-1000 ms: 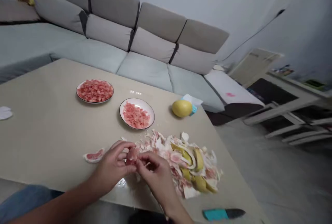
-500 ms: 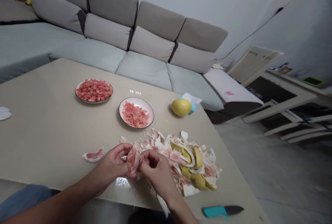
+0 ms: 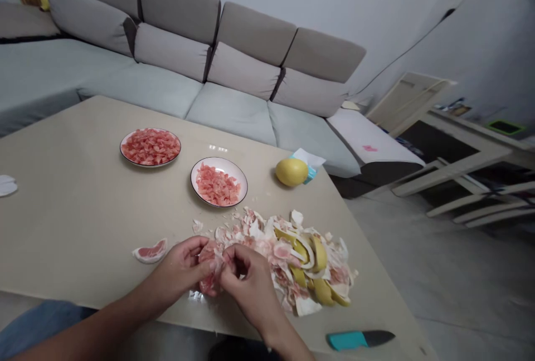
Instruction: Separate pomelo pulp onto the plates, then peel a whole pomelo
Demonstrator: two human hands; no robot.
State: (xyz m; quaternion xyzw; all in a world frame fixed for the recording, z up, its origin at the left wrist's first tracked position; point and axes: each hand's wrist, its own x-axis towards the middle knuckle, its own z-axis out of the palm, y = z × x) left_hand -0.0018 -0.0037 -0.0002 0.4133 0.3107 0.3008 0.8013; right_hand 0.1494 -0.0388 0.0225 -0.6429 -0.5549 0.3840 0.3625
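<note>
Between my hands is a red pomelo segment (image 3: 210,283) with pale membrane on it. My left hand (image 3: 186,263) is closed around its left side. My right hand (image 3: 246,274) pinches the whitish membrane (image 3: 219,255) at its right edge. To the left, another pomelo segment (image 3: 151,251) with its white skin lies on the table. Beyond my hands stands a plate of red pulp pieces (image 3: 219,184), and farther left a fuller plate of pulp (image 3: 151,147). A heap of peel and membrane (image 3: 292,255) spreads just right of my right hand.
A knife (image 3: 360,339) with a turquoise handle lies near the table's right front edge. A whole yellow pomelo (image 3: 291,172) rests by a tissue pack (image 3: 311,165) at the far right. A grey sofa (image 3: 234,110) runs behind the table (image 3: 83,210).
The segment has turned and sits slightly lower in my left hand. My right hand has shifted a little, and a strip of membrane that hung below it no longer shows.
</note>
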